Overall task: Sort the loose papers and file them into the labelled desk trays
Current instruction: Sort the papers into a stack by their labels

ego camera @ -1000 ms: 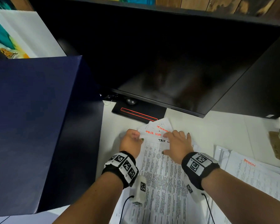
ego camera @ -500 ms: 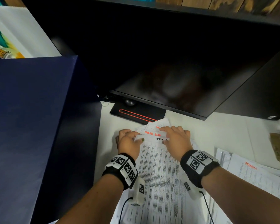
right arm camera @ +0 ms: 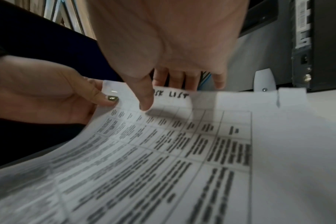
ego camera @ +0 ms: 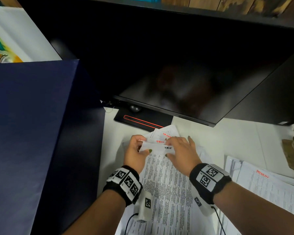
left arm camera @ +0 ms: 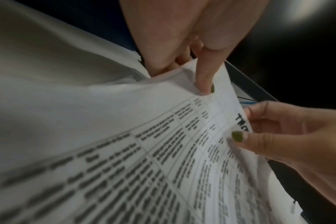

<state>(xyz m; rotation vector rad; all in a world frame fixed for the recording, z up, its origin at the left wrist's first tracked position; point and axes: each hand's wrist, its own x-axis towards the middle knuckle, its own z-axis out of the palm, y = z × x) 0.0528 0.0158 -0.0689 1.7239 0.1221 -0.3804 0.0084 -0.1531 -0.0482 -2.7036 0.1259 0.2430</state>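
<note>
A printed table sheet headed "TASK LIST" in black marker lies on top of a paper stack in front of me. My left hand pinches its top left corner, thumb on top and fingers beneath, as the left wrist view shows with the sheet curling up. My right hand pinches the top edge beside the heading, thumb on the sheet and fingers behind it. Under the raised edge lie more sheets with red handwriting.
A dark monitor overhangs the desk just beyond my hands; its black stand with a red line sits behind the papers. A tall navy box stands at the left. Another paper pile lies at the right on the white desk.
Both hands went from resting on the sheet's top to pinching it. The top edge has lifted and curled back toward me.
</note>
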